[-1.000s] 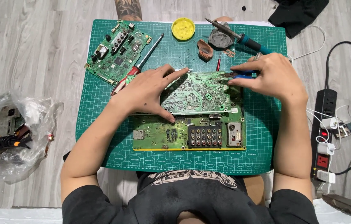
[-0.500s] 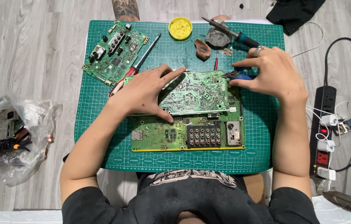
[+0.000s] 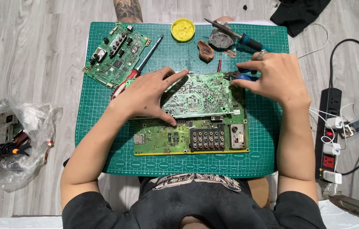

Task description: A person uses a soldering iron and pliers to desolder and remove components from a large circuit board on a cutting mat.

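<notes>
Since a second ago, barely anything is changing: hands are staying put, only the view is shifting slightly, so the work is still sitting at the same spot on the board.

Left hand [image 3: 147,95] is pressing flat, fingers spread, on the upturned circuit board [image 3: 200,95], gripping nothing, just pinning it. That board is lying solder-side up at centre of the green cutting mat [image 3: 264,140], overlapping the larger board [image 3: 188,138] at its 6 o'clock.

Right hand [image 3: 275,78] is closed on blue-handled pliers [image 3: 241,75], tips biting at the board's 2 o'clock corner.

Around: bag of parts [image 3: 12,144] at far 9 o'clock, small board [image 3: 116,53] and screwdriver [image 3: 139,65] at 10, yellow tin [image 3: 183,29] at 12, soldering iron [image 3: 234,36] at 1, crowding the right hand, power strip [image 3: 330,131] at 3.
</notes>
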